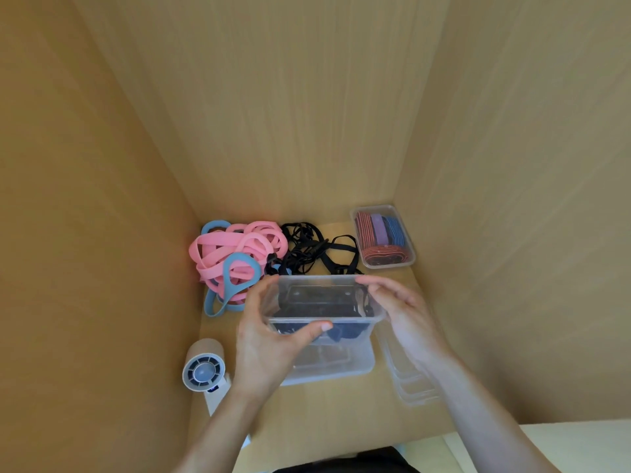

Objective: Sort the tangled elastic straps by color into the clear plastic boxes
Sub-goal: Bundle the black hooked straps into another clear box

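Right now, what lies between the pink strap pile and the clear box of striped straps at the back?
A tangle of black straps lies on the desk between the pink pile and the clear box; the head view shows it.

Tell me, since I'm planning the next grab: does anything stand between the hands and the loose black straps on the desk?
Yes. The clear box that the left hand grips and the right hand touches sits right in front of the loose black straps, just nearer the person. Nothing else visible blocks them.
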A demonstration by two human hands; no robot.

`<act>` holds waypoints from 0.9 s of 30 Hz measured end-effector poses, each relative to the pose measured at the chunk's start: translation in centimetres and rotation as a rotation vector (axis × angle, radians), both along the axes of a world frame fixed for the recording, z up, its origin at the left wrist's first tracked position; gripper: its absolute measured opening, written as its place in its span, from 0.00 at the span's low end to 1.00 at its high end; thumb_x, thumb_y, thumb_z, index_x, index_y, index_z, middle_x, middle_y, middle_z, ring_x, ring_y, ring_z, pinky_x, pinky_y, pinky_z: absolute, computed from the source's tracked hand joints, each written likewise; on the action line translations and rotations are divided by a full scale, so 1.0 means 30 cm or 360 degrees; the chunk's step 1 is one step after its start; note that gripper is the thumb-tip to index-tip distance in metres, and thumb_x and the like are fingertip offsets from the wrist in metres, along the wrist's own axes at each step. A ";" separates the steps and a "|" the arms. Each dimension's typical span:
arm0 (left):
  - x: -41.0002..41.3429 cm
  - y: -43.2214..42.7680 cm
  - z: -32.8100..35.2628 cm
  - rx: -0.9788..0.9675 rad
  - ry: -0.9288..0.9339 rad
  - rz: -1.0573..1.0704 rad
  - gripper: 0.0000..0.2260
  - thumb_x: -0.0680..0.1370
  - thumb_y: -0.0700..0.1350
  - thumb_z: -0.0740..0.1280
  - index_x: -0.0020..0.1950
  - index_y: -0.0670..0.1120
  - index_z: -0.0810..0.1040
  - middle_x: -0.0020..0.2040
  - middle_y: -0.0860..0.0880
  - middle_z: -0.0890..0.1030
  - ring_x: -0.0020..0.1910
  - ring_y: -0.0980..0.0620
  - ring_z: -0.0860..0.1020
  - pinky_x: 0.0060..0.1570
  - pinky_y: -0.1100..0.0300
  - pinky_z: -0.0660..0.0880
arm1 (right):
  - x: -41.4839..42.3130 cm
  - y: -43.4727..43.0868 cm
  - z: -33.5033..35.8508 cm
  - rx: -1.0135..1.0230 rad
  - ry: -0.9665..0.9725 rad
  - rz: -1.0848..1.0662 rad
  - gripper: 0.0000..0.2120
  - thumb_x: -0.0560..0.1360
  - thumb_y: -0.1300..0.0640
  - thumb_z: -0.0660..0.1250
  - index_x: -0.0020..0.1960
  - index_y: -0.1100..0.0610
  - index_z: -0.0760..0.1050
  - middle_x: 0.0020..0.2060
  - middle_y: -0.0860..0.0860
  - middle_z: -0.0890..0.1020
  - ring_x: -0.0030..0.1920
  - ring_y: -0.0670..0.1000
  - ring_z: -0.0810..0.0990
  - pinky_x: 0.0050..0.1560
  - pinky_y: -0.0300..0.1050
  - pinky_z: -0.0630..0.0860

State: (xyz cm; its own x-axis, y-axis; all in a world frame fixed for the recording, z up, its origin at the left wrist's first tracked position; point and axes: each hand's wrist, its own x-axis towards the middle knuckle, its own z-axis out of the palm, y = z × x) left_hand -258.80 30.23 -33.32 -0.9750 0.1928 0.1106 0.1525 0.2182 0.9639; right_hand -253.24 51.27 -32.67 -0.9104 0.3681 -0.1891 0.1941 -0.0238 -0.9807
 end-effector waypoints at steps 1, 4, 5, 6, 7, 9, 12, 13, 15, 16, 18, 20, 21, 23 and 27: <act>-0.003 0.001 -0.001 -0.0006 -0.0018 0.0035 0.41 0.55 0.60 0.82 0.66 0.58 0.73 0.60 0.67 0.79 0.61 0.67 0.76 0.57 0.70 0.74 | 0.001 -0.007 -0.001 0.0040 -0.0008 0.0034 0.12 0.83 0.55 0.63 0.59 0.46 0.83 0.60 0.49 0.82 0.61 0.47 0.80 0.67 0.55 0.75; -0.015 -0.004 -0.005 -0.0071 -0.0015 0.0062 0.42 0.55 0.64 0.82 0.66 0.55 0.74 0.59 0.69 0.78 0.61 0.68 0.76 0.55 0.74 0.73 | 0.002 -0.018 0.002 0.0085 -0.0024 0.0110 0.12 0.81 0.51 0.66 0.63 0.45 0.80 0.65 0.51 0.77 0.65 0.49 0.77 0.70 0.57 0.72; -0.018 -0.007 -0.005 -0.0088 -0.0018 0.0050 0.42 0.56 0.65 0.82 0.66 0.56 0.74 0.59 0.71 0.78 0.60 0.69 0.76 0.53 0.76 0.72 | -0.001 -0.017 0.003 0.0106 -0.0027 0.0131 0.12 0.81 0.52 0.67 0.64 0.45 0.80 0.65 0.51 0.76 0.65 0.49 0.76 0.71 0.57 0.71; -0.021 -0.011 -0.004 -0.0101 -0.0025 0.0036 0.42 0.56 0.65 0.82 0.66 0.56 0.73 0.59 0.71 0.78 0.60 0.70 0.76 0.53 0.77 0.71 | -0.002 -0.014 0.006 0.0146 -0.0035 0.0150 0.13 0.80 0.54 0.68 0.64 0.46 0.79 0.65 0.51 0.76 0.66 0.49 0.76 0.71 0.56 0.71; -0.024 -0.013 -0.004 -0.0114 -0.0031 0.0019 0.42 0.55 0.65 0.82 0.66 0.55 0.73 0.60 0.70 0.78 0.60 0.70 0.76 0.53 0.78 0.71 | -0.005 -0.011 0.009 0.0189 -0.0048 0.0162 0.14 0.80 0.56 0.68 0.64 0.46 0.79 0.64 0.50 0.76 0.66 0.48 0.75 0.71 0.55 0.71; -0.027 -0.012 -0.003 -0.0139 -0.0036 -0.0020 0.44 0.55 0.64 0.83 0.67 0.54 0.74 0.61 0.69 0.77 0.61 0.69 0.76 0.53 0.77 0.72 | -0.013 -0.003 0.015 0.0237 -0.0077 0.0175 0.15 0.79 0.59 0.69 0.64 0.46 0.78 0.65 0.50 0.75 0.67 0.45 0.74 0.71 0.50 0.72; -0.033 -0.003 0.002 -0.0127 -0.0049 -0.0063 0.43 0.55 0.59 0.83 0.68 0.53 0.73 0.61 0.69 0.77 0.62 0.67 0.76 0.55 0.76 0.72 | -0.024 -0.002 0.024 0.0340 -0.0089 0.0212 0.17 0.79 0.59 0.69 0.66 0.46 0.77 0.67 0.47 0.73 0.67 0.41 0.72 0.70 0.46 0.71; -0.036 0.000 0.004 -0.0120 -0.0054 -0.0071 0.43 0.55 0.58 0.84 0.68 0.53 0.73 0.61 0.68 0.77 0.62 0.67 0.76 0.55 0.76 0.72 | -0.025 -0.002 0.024 0.0383 -0.0080 0.0235 0.17 0.79 0.58 0.70 0.67 0.48 0.76 0.67 0.44 0.71 0.67 0.36 0.70 0.70 0.43 0.69; -0.044 0.001 0.008 -0.0105 -0.0065 -0.0068 0.42 0.56 0.55 0.85 0.68 0.53 0.73 0.61 0.66 0.79 0.61 0.66 0.77 0.54 0.75 0.73 | -0.026 0.000 0.027 0.0398 -0.0054 0.0333 0.21 0.77 0.53 0.73 0.68 0.48 0.73 0.66 0.30 0.66 0.64 0.24 0.65 0.65 0.30 0.66; -0.050 0.000 0.010 -0.0089 -0.0078 -0.0049 0.42 0.56 0.53 0.85 0.67 0.53 0.73 0.60 0.65 0.79 0.61 0.66 0.77 0.54 0.74 0.74 | -0.025 0.003 0.030 0.0397 -0.0059 0.0408 0.23 0.75 0.49 0.74 0.68 0.46 0.72 0.63 0.24 0.64 0.62 0.21 0.64 0.60 0.23 0.65; -0.062 -0.003 0.014 -0.0023 -0.0125 0.0022 0.39 0.57 0.50 0.86 0.65 0.53 0.74 0.58 0.64 0.81 0.59 0.65 0.79 0.53 0.71 0.76 | -0.028 0.011 0.032 0.0435 -0.0113 0.0530 0.29 0.70 0.42 0.75 0.68 0.43 0.70 0.64 0.25 0.66 0.63 0.24 0.66 0.59 0.23 0.67; -0.070 -0.004 0.017 0.0081 -0.0196 0.0078 0.37 0.58 0.50 0.85 0.64 0.51 0.75 0.57 0.60 0.83 0.57 0.61 0.81 0.54 0.65 0.79 | -0.038 0.014 0.026 0.0409 -0.0166 0.0541 0.30 0.70 0.46 0.78 0.68 0.45 0.70 0.67 0.40 0.71 0.67 0.37 0.72 0.65 0.39 0.74; -0.072 -0.002 0.020 0.0115 -0.0221 0.0088 0.37 0.58 0.51 0.84 0.64 0.50 0.75 0.57 0.58 0.83 0.57 0.60 0.81 0.54 0.65 0.79 | -0.041 0.011 0.026 0.0395 -0.0172 0.0515 0.29 0.70 0.49 0.79 0.67 0.46 0.71 0.66 0.45 0.72 0.67 0.42 0.73 0.66 0.48 0.75; -0.071 0.007 0.024 0.0169 -0.0258 0.0090 0.36 0.59 0.51 0.83 0.64 0.49 0.75 0.57 0.56 0.84 0.57 0.58 0.82 0.55 0.65 0.79 | -0.045 0.007 0.022 0.0414 -0.0150 0.0458 0.26 0.72 0.51 0.79 0.66 0.47 0.72 0.65 0.49 0.73 0.65 0.46 0.75 0.65 0.53 0.76; -0.075 0.018 0.032 0.0204 -0.0324 0.0083 0.35 0.60 0.49 0.82 0.65 0.50 0.75 0.56 0.58 0.84 0.57 0.60 0.81 0.52 0.69 0.78 | -0.047 0.011 0.008 0.0408 -0.0080 0.0419 0.22 0.71 0.50 0.78 0.62 0.44 0.74 0.63 0.48 0.73 0.62 0.43 0.76 0.59 0.42 0.78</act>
State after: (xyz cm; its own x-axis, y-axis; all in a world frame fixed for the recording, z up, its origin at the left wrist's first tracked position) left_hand -261.06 30.77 -32.35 -0.9879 0.1388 -0.0690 -0.0562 0.0943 0.9940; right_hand -254.64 51.60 -32.42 -0.9721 0.1639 -0.1677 0.2087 0.2785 -0.9375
